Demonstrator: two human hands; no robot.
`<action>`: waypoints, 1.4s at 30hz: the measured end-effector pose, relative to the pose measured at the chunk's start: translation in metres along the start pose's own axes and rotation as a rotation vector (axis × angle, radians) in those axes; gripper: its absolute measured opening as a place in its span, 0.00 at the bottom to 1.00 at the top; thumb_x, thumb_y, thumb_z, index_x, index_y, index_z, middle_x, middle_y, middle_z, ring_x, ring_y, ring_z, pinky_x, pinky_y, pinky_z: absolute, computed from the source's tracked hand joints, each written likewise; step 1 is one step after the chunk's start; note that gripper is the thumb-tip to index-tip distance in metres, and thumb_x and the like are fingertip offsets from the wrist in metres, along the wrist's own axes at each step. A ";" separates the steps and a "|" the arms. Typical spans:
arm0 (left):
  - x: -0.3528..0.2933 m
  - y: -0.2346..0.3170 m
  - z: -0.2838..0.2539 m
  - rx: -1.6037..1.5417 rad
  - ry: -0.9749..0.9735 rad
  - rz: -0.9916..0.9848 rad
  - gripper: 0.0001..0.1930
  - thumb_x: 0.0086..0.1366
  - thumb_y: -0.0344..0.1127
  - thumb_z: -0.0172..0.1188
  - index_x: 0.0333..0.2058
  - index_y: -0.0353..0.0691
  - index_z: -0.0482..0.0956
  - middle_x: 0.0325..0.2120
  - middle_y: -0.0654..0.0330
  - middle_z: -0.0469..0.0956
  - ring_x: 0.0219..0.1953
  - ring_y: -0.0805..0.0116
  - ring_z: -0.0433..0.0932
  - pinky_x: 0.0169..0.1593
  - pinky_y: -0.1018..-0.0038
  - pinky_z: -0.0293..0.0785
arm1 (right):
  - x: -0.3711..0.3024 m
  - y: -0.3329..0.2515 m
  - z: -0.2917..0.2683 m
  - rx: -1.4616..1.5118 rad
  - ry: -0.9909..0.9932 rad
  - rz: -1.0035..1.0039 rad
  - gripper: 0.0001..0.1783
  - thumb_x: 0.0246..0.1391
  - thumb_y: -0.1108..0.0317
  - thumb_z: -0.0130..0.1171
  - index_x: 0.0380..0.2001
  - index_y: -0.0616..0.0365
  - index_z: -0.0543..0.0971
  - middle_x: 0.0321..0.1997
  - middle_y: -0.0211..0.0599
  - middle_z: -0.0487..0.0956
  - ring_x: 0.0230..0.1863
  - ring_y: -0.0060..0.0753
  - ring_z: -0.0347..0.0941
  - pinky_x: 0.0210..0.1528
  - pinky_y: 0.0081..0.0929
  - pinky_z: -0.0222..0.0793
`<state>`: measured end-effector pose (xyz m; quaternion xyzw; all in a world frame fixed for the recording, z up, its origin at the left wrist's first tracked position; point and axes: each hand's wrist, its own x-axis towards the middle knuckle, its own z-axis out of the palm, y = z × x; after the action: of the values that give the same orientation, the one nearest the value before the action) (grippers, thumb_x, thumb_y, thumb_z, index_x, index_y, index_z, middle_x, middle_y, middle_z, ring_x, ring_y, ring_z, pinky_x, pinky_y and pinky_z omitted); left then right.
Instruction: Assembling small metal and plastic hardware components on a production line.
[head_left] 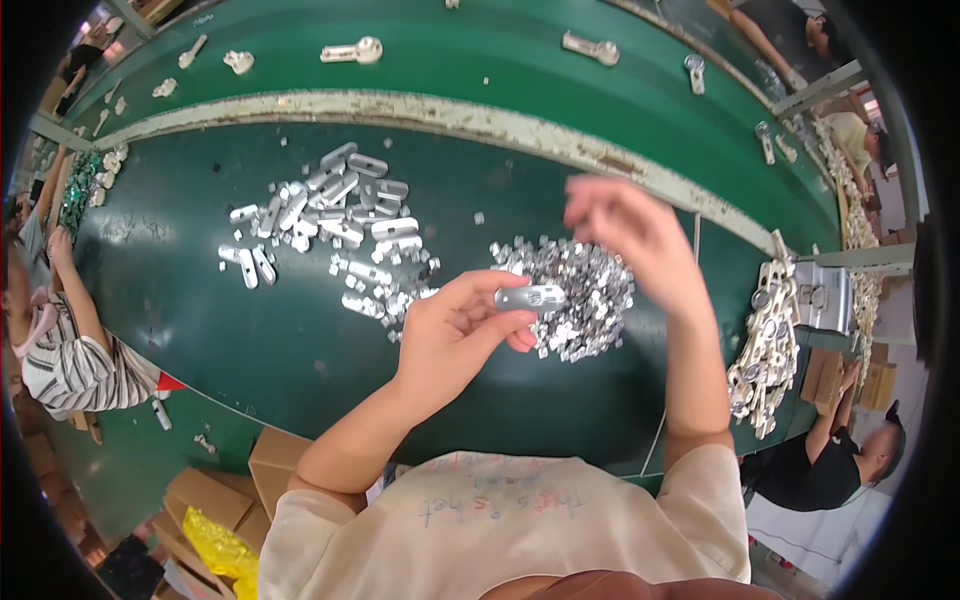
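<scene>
Between the thumb and fingers of my left hand [455,325] is a silver, elongated metal casing [530,298] with rounded ends, held above the green table. My right hand [635,235] is raised over the far right side of a heap of small shiny metal pieces [585,310]. Its fingers look bent and apart, slightly blurred, with nothing visible in them. To the left lies a loose pile of similar silver casings [340,200]. More small metal bits [385,295] are scattered between that pile and my left hand.
Beyond a pale, worn rail [400,108] runs a green belt [460,60] carrying spaced-out parts. A pile of cream-coloured assembled parts [768,340] lies at the right. Co-workers sit on both sides. Cardboard boxes [215,495] and a yellow plastic bag [220,545] stand at lower left.
</scene>
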<state>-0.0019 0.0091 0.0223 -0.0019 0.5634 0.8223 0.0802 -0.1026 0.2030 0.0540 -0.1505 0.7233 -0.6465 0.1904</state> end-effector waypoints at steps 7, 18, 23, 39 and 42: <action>-0.002 -0.013 0.006 -0.013 -0.047 -0.010 0.14 0.59 0.19 0.53 0.45 0.31 0.69 0.29 0.56 0.77 0.30 0.72 0.77 0.36 0.79 0.74 | 0.204 0.087 -0.171 -1.196 0.512 -0.117 0.43 0.42 0.52 0.63 0.61 0.43 0.56 0.63 0.47 0.58 0.64 0.52 0.51 0.59 0.41 0.57; 0.003 -0.003 -0.001 0.113 0.070 0.063 0.14 0.60 0.20 0.53 0.46 0.33 0.69 0.31 0.56 0.77 0.30 0.73 0.77 0.35 0.80 0.73 | 0.077 0.026 -0.045 0.173 0.066 -0.093 0.16 0.54 0.67 0.54 0.43 0.64 0.67 0.42 0.39 0.73 0.40 0.26 0.71 0.38 0.22 0.67; 0.009 0.004 0.004 0.089 0.025 0.063 0.13 0.60 0.19 0.52 0.45 0.29 0.68 0.32 0.54 0.77 0.32 0.71 0.78 0.37 0.78 0.76 | -0.029 0.003 -0.003 0.490 -0.114 -0.079 0.21 0.51 0.63 0.46 0.47 0.63 0.63 0.38 0.44 0.72 0.35 0.26 0.69 0.29 0.18 0.63; -0.014 0.007 0.019 0.150 -0.117 0.068 0.17 0.57 0.15 0.50 0.46 0.30 0.68 0.36 0.53 0.78 0.35 0.69 0.80 0.39 0.79 0.78 | -0.082 -0.003 0.022 -0.771 0.082 -0.610 0.23 0.35 0.75 0.64 0.41 0.61 0.76 0.41 0.44 0.67 0.36 0.40 0.66 0.35 0.32 0.64; -0.012 0.009 0.017 0.133 -0.125 0.059 0.17 0.57 0.16 0.52 0.46 0.30 0.68 0.36 0.53 0.78 0.36 0.69 0.79 0.39 0.79 0.77 | -0.079 -0.007 0.023 -0.794 0.083 -0.595 0.23 0.34 0.76 0.64 0.41 0.61 0.77 0.41 0.44 0.67 0.36 0.40 0.66 0.36 0.32 0.64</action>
<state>0.0098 0.0199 0.0383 0.0711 0.6103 0.7837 0.0910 -0.0217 0.2187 0.0651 -0.3851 0.8464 -0.3530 -0.1034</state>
